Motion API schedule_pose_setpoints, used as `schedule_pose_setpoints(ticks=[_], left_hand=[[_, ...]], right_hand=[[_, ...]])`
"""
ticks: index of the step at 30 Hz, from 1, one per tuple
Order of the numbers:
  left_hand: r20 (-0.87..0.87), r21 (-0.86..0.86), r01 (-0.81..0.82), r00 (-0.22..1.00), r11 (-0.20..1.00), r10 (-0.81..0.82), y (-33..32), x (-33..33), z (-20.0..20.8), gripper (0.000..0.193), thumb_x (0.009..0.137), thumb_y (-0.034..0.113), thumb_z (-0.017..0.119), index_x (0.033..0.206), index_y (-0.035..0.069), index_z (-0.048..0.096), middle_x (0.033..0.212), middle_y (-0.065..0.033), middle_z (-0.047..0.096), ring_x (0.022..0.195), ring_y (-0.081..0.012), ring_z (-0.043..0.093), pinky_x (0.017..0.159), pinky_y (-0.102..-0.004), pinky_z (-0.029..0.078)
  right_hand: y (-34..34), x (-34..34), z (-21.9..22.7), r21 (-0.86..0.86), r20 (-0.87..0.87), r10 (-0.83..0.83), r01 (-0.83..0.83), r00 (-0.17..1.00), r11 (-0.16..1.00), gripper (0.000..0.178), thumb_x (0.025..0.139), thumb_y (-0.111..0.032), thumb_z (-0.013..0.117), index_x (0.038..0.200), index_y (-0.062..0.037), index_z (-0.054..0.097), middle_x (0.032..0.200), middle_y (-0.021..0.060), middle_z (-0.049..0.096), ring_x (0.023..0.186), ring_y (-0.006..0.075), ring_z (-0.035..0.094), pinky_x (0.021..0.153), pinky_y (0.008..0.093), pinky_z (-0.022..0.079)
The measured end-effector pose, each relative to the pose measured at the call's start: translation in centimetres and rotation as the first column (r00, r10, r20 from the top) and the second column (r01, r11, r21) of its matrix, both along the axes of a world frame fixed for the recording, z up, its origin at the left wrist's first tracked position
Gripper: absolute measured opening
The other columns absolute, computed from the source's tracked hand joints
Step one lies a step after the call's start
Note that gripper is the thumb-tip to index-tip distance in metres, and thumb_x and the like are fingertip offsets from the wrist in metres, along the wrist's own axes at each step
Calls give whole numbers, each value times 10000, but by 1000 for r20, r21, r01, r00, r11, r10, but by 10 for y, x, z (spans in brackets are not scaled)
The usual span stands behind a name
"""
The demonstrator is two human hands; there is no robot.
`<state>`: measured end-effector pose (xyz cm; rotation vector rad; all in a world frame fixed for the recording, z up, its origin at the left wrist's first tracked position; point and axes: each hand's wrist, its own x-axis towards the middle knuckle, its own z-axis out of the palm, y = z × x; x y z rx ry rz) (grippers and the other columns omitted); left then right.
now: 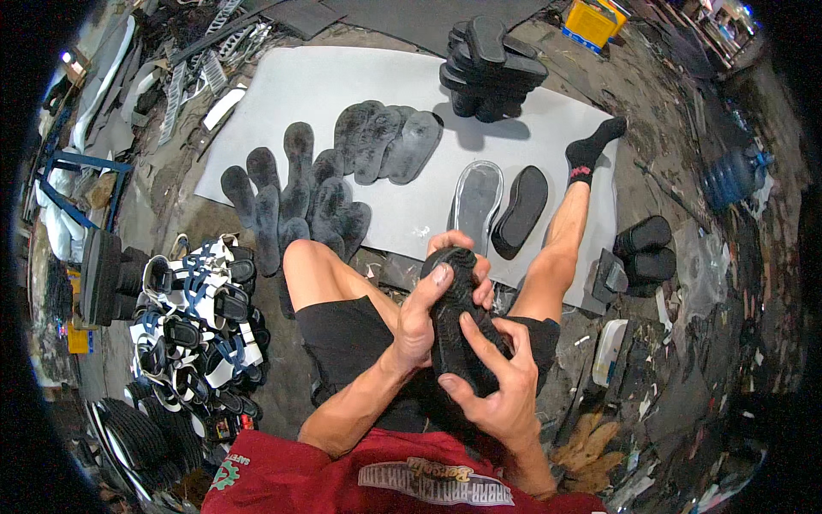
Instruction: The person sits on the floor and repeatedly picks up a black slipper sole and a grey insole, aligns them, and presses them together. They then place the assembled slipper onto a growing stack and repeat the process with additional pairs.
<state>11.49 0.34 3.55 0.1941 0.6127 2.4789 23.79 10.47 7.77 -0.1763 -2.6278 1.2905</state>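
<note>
One black sole [449,343]: in the head view, held over my black shorts [347,338].
Left hand [418,321]: my fingers close around its far end, thumb lying on the face turned to me.
Right hand [505,381]: I grip the nearer part, index finger and thumb against that same face.
Pale sheet [265,103]: spread ahead of me, bearing dark flat soles [298,150] and a stack of thick soles [492,73].

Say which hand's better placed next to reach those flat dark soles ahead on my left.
Probably your left hand: it's nearer the flat dark soles, though it grips the black sole your right hand also touches.
</note>
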Motion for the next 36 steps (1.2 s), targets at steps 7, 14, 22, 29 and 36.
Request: schedule_pose_setpoints(ticks=[7,14,22,29,36], left_hand=[[-40,179,-220,972,959,230,-22,-27,5,542,923,379,581,1348,56,491,1080,-130,525,981,-269,564,979,-447,463],[15,189,-32,999,981,29,-39,1,2,707,916,683,621,1296,94,530,1571,-270,448,1532,-416,365,1312,-564,244],[206,426,771,426,473,-881,-37,47,-33,831,1106,639,357,1671,33,304,1697,-296,349,1449,-383,553,1148,-595,496],[379,297,839,334,455,-863,-27,61,-51,713,1131,614,410,1506,16,507,1312,-182,638,991,-231,652,782,-377,588],[382,171,863,387,476,-839,-37,76,-54,755,1108,611,454,1538,-10,466,1268,-180,653,1048,-241,667,920,-367,560]], right_hand=[[34,23,-35,-761,264,-83,260,961,594,658,996,-145,769,1553,-3,450,1289,142,707,1178,269,692,1079,402,524],[58,13,-57,-926,130,-561,303,817,226,449,1046,-148,707,1432,27,557,1234,119,735,1091,197,713,988,371,570],[114,18,-39,-707,-28,-417,277,908,651,232,1043,-173,744,1158,28,743,1056,53,775,946,123,693,904,314,553],[112,16,-29,-495,-18,-439,374,898,784,185,1014,-131,771,1106,30,777,1020,40,772,934,107,671,862,292,537],[98,10,-15,-163,-131,-402,380,906,911,160,953,-81,812,1089,2,808,950,81,743,891,167,672,825,304,526]])
